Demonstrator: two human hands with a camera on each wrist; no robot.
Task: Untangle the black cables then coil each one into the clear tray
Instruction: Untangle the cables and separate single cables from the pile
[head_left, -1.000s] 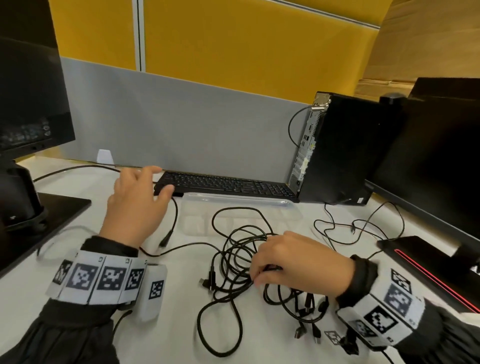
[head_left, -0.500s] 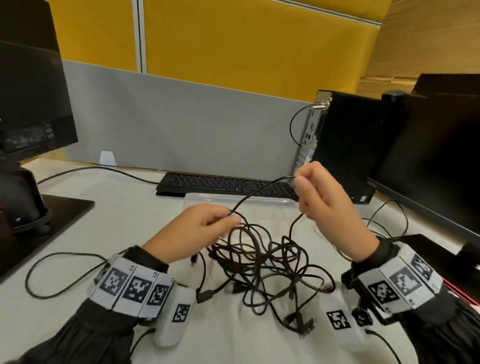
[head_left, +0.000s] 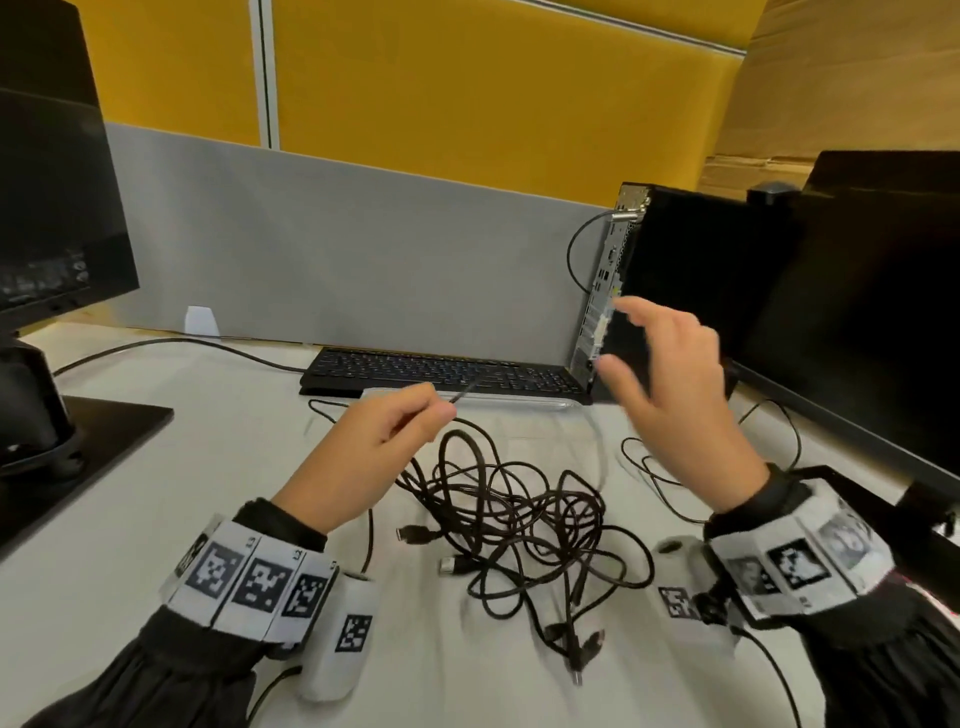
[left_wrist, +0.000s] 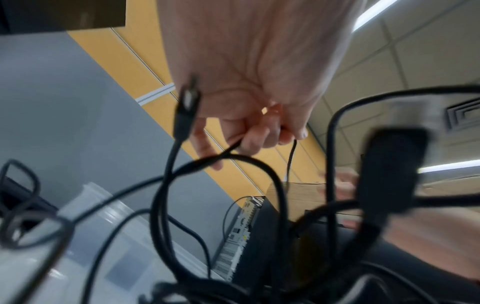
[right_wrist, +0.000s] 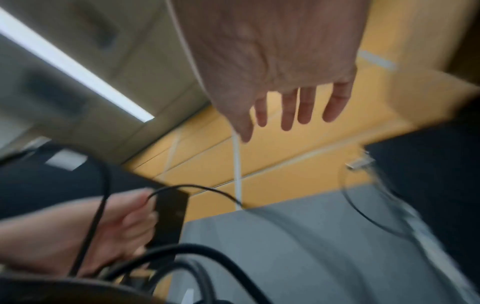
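A tangle of black cables (head_left: 519, 519) lies on the white desk between my hands, with several plugs loose at its near side. My left hand (head_left: 441, 413) is lifted a little above the tangle and pinches one cable, whose short end (head_left: 465, 392) sticks out toward the keyboard. The left wrist view shows those fingers (left_wrist: 259, 137) curled on the thin cable, with loops (left_wrist: 221, 205) hanging below. My right hand (head_left: 618, 338) is raised higher at the right, blurred, fingers spread and holding nothing. In the right wrist view its fingers (right_wrist: 293, 109) are straight. The clear tray (head_left: 519, 402) lies just behind the tangle.
A black keyboard (head_left: 441, 371) sits behind the tray. A black PC tower (head_left: 691, 291) and a monitor (head_left: 857, 312) stand at the right, with thin cables (head_left: 675, 467) on the desk beside them. Another monitor (head_left: 52, 182) and its base (head_left: 78, 441) fill the left.
My right hand has let go of the cable it held up, opened and moved right. The left hand has risen slightly, still pinching its cable. The tangle has settled lower.
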